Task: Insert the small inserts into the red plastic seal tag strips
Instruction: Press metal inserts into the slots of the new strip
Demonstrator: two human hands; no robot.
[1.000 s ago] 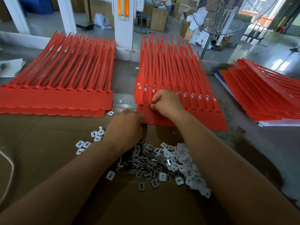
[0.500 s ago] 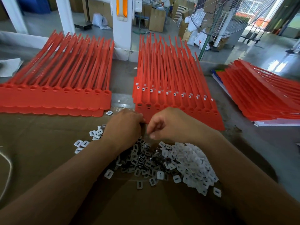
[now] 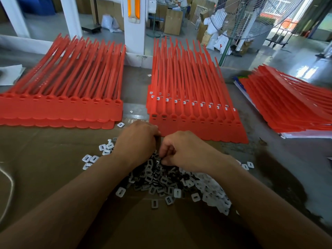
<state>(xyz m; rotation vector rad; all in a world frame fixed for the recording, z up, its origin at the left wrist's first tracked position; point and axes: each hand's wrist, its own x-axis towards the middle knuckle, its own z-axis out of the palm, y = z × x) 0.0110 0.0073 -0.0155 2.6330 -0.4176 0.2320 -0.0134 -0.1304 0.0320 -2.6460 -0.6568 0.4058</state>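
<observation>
A heap of small white inserts [image 3: 181, 184] lies on the brown cardboard [image 3: 53, 177] in front of me. Just beyond it sits the middle stack of red seal tag strips [image 3: 194, 114]; white inserts show in the heads of its upper rows. My right hand [image 3: 181, 150] hovers over the top of the heap with its fingers curled down into the inserts, pinching at one. My left hand [image 3: 136, 139] rests at the near left corner of that stack, fingers curled under; what it holds is hidden.
A second stack of red strips [image 3: 62, 105] lies at the left and a third stack [image 3: 291, 105] at the right on a white sheet. Loose inserts [image 3: 89, 159] are scattered left of the heap. A white cord [image 3: 9, 186] loops at the left edge.
My right hand has drawn back from the heads of the middle strips and come down onto the insert heap. My left hand has stayed at the stack's near corner.
</observation>
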